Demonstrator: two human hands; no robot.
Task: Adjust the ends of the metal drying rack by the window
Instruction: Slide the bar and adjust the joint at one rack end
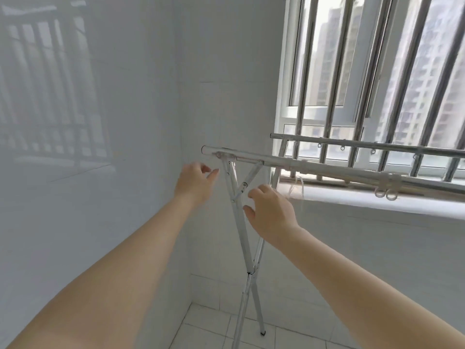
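While both hands hover open, rack end stands ungripped.

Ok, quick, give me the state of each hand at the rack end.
Left hand: open, fingers loosely curled, holding nothing, just short of the drying rack end joint.
Right hand: open, fingers spread beside the rack's leg, holding nothing.

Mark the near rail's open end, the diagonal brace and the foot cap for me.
Rail end (204,149), head view, on the open tube tip near the wall.
Brace (247,178), head view, on its middle, under the rail.
Foot cap (262,333), head view, on the black tip on the floor.
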